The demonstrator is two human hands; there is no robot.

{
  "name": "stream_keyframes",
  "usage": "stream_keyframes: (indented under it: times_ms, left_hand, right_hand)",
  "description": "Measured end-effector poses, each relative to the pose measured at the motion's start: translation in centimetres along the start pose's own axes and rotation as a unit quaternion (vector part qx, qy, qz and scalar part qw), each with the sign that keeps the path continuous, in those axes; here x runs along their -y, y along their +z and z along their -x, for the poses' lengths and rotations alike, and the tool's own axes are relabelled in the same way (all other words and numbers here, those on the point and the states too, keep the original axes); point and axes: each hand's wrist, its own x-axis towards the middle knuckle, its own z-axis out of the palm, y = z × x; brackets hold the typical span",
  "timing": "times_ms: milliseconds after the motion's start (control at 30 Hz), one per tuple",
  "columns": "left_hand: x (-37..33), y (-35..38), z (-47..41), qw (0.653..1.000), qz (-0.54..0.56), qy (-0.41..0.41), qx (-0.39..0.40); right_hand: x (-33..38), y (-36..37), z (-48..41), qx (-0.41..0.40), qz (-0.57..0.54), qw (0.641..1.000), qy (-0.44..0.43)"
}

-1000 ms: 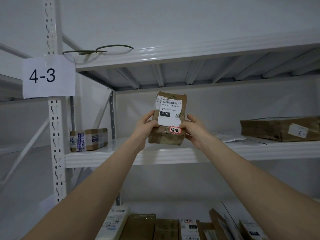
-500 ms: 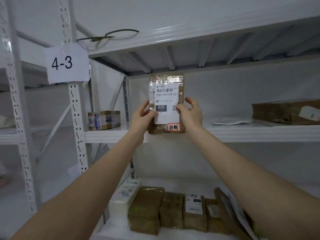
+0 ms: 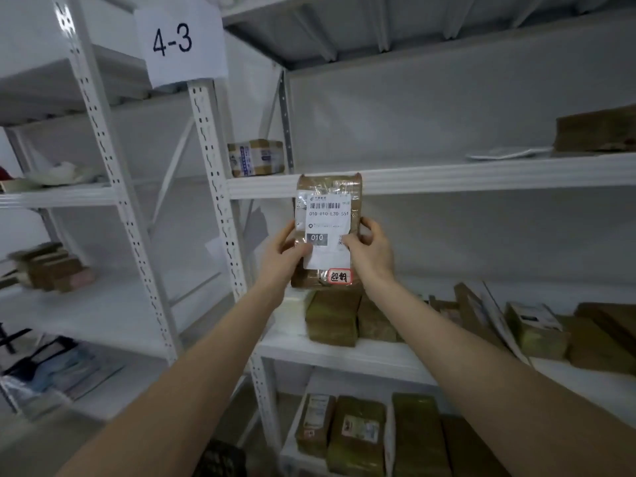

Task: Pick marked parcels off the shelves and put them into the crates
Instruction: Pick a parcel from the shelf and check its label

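Observation:
I hold a brown taped parcel point(image 3: 327, 201) upright in front of the shelving, clear of the shelf board behind it. It carries a white shipping label reading 010 and a red-bordered sticker point(image 3: 340, 276) at its lower right. My left hand point(image 3: 284, 254) grips its left edge, thumb across the label. My right hand point(image 3: 371, 251) grips its right edge, fingers curled round the back. A dark crate corner point(image 3: 220, 459) shows at the bottom edge.
White steel shelving point(image 3: 447, 173) fills the view, with a "4-3" paper sign point(image 3: 175, 43) on its post. A small taped box point(image 3: 256, 157) sits on the upper shelf. Several brown parcels point(image 3: 332, 321) line the middle shelf, and more stand on the lowest shelf point(image 3: 358, 438).
Both hands have brought the parcel off the upper shelf and down, now level with the gap above the middle shelf. The view has tilted downward, revealing lower shelves.

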Motion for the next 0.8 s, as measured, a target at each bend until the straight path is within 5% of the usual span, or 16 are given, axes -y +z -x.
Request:
stream_keyframes:
  times_ms: [433,800]
  left_hand:
    - [14.2,-12.0,9.6,0.977,-0.006,-0.202,-0.062]
    - [24.9,-16.3,16.3,0.927,-0.012,-0.310,-0.213]
  right_hand:
    - [-13.2,9.6,12.7,0.121,0.026,0.969,0.212]
    - [-23.2,15.8,17.4,0.316,0.097,0.903,0.274]
